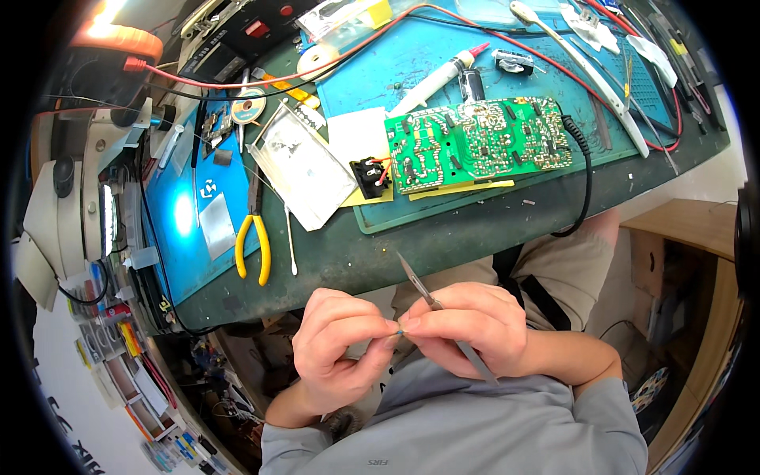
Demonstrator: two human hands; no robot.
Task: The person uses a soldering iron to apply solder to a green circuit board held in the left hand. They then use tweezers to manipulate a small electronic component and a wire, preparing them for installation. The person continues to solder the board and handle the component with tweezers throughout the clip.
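Both hands meet in front of my body, just off the bench's near edge. The fingertips of my left hand [340, 336] pinch a tiny blue part [400, 333], mostly hidden, so its kind does not show. My right hand [471, 328] is closed around a scalpel [417, 283], whose blade points up and to the left and whose flat handle comes out below the palm. The right thumb and fingertip also press against the blue part. Beyond the hands lies a green circuit board [483, 146], solder side up, with a black cable [584, 182] at its right end.
Yellow-handled pliers [253, 245] and a cotton swab [291, 245] lie on the bench to the left. Nearby are a clear plastic bag [305, 166], a solder spool [248, 107] and a black socket [370, 178]. A white syringe [435, 83] and long tweezers [613, 91] rest on the blue mat.
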